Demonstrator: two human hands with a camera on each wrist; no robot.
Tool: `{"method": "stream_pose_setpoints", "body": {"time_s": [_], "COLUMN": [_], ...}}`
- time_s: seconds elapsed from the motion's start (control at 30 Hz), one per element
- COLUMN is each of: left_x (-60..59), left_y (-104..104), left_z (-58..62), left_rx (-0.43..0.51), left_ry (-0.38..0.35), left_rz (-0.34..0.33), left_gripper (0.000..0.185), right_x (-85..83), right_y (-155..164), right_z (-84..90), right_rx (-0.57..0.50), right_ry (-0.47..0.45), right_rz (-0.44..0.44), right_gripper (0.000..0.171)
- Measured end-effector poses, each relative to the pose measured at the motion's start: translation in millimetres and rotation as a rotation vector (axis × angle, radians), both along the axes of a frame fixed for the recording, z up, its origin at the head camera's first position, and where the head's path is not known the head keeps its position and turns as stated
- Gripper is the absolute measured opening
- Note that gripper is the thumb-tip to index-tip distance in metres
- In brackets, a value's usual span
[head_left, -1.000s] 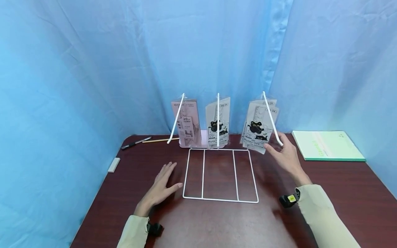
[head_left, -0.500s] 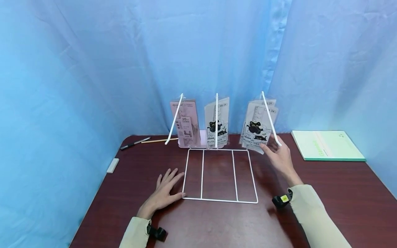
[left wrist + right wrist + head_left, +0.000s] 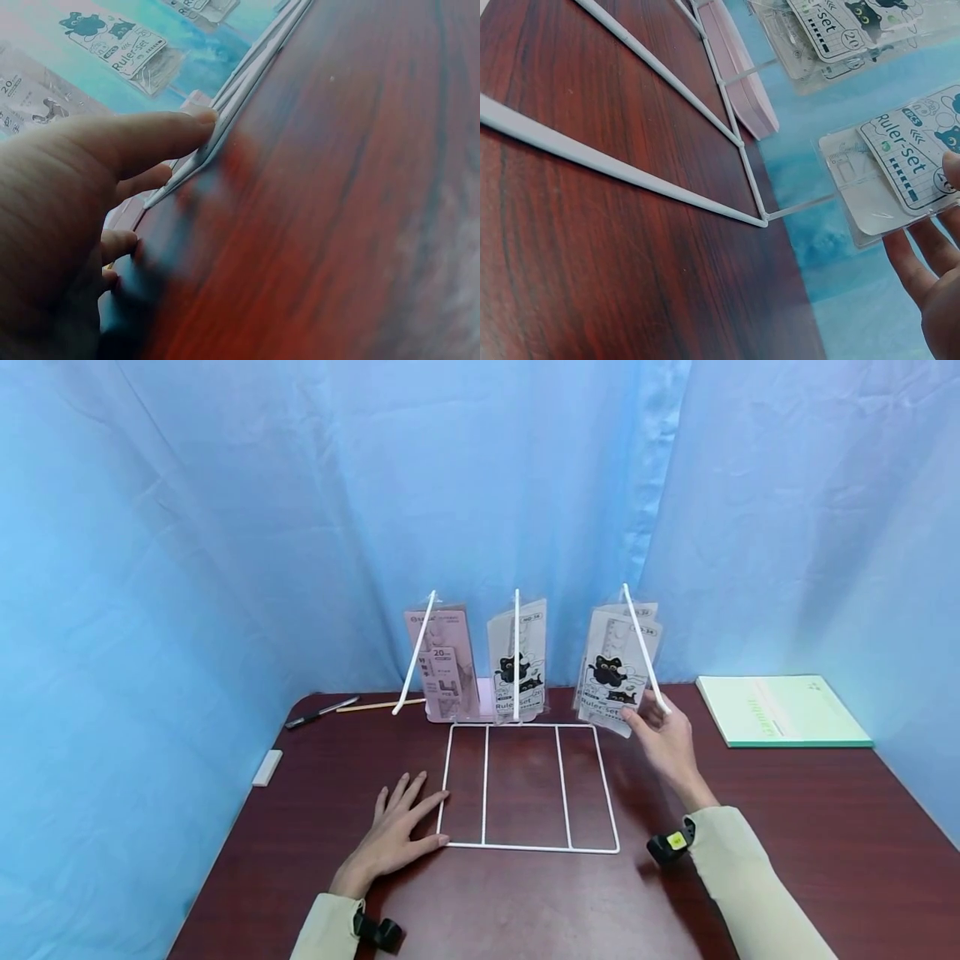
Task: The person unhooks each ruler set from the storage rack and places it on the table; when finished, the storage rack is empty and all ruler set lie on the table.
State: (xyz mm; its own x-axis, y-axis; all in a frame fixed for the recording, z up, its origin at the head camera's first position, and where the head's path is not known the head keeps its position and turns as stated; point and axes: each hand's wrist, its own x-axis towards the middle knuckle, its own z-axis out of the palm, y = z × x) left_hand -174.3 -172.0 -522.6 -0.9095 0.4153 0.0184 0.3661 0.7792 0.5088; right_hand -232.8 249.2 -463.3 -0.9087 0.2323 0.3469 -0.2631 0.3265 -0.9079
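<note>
Two hands are engaged at a white wire rack (image 3: 525, 785) laid on a dark wooden table (image 3: 787, 827). The left hand (image 3: 397, 827) is laid flat with fingers extended, its thumb pressed against the near-left corner of the rack base, as the left wrist view confirms; nothing is grasped by it. The right hand (image 3: 663, 739) is raised at the rightmost hanging ruler-set packet (image 3: 611, 672), the lower corner of which is touched by the thumb and fingertips. Whether a firm pinch has been made cannot be told; the fingers (image 3: 911, 262) are seen extended beneath the packet in the right wrist view.

Three slanted prongs rise from the far edge of the base. The right prong (image 3: 643, 647) carries the touched packet with others behind it, the middle prong carries another cat-printed packet (image 3: 517, 664), and the left prong carries a pink packet (image 3: 442, 664).

Risks are judged as follows: a sideways pull could tip or slide the light rack if the bracing is eased, and neighbouring packets on the same prong could be dragged off together. A green notebook (image 3: 780, 710), a pen (image 3: 318, 712) and an eraser (image 3: 266, 768) lie apart.
</note>
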Motion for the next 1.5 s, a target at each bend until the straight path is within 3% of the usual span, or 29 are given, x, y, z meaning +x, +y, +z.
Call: {"method": "stream_pose_setpoints", "body": {"time_s": [0.23,0.53,1.03,1.5], "left_x": [0.3,1.9,1.6,1.4], "left_y": [0.1,0.9,0.4,0.2], "left_z": [-4.0,-4.5,-4.4,-3.2], "left_rx": [-0.008,0.000,-0.001,0.010], "left_ry": [0.016,0.003,-0.009,0.031], "left_rz": [0.005,0.009,0.011,0.005], "left_gripper": [0.068,0.069,0.069,0.069], "right_x": [1.5,8.5,24.3,36.0], "right_y": [-3.2,-5.3,-7.3,-3.6], "right_z": [-3.1,-3.9,2.7,3.2], "right_rx": [-0.008,-0.005,0.088,0.119], "right_ry": [0.017,0.053,0.077,0.121], "right_rz": [-0.073,-0.101,-0.103,-0.087], "right_gripper": [0.034,0.028,0.025,0.021]}}
